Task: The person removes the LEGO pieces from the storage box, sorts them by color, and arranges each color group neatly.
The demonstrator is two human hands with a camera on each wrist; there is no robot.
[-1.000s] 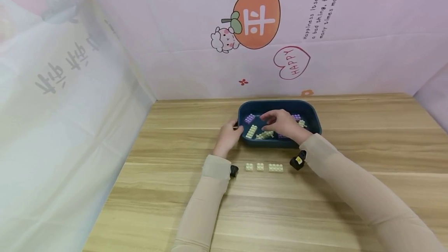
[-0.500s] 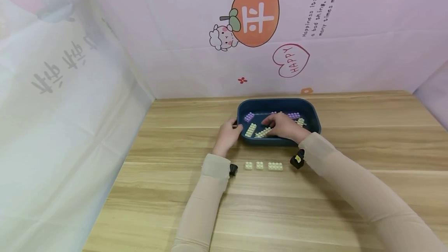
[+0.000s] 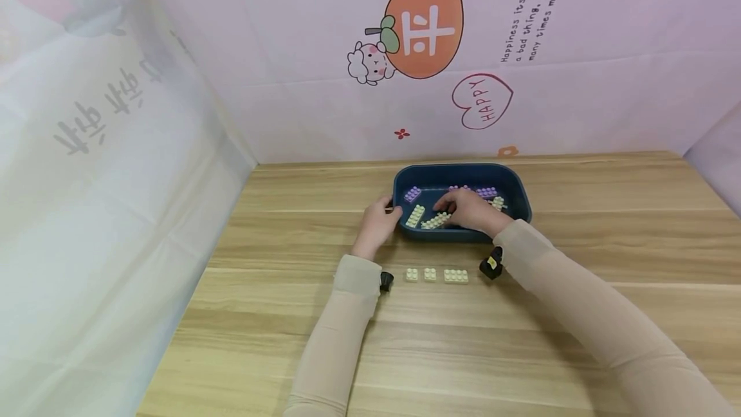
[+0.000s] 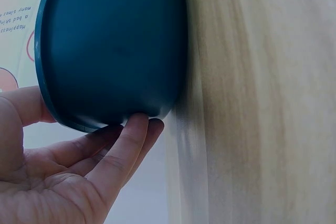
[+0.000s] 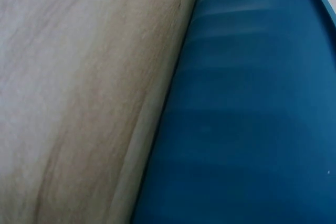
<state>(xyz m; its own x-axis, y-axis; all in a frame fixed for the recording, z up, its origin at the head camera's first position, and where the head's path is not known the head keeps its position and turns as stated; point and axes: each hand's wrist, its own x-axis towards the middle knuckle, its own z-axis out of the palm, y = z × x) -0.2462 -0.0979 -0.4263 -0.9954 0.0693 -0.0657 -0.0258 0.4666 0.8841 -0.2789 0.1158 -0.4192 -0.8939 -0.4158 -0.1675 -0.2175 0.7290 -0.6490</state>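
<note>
In the head view, a dark blue rectangular box stands on the wooden table, holding cream and purple toy building bricks. My left hand grips its left end. The left wrist view shows the thumb over the rim and the fingers against the outer wall. My right hand reaches into the box with bent fingers, close to some cream bricks. Its fingertips are partly hidden, so whether they pinch a brick is unclear. Only the box's outer side and table show in the right wrist view, without the hand.
Three cream bricks lie in a row before the box: two small ones and a longer one. Inside, a purple brick and a cream brick lie at the left. A printed cloth hangs behind the table.
My right hand has lowered into the box toward the cream bricks, and its fingers have drawn closer to them. More purple bricks show behind it. My left hand keeps its grip on the box.
</note>
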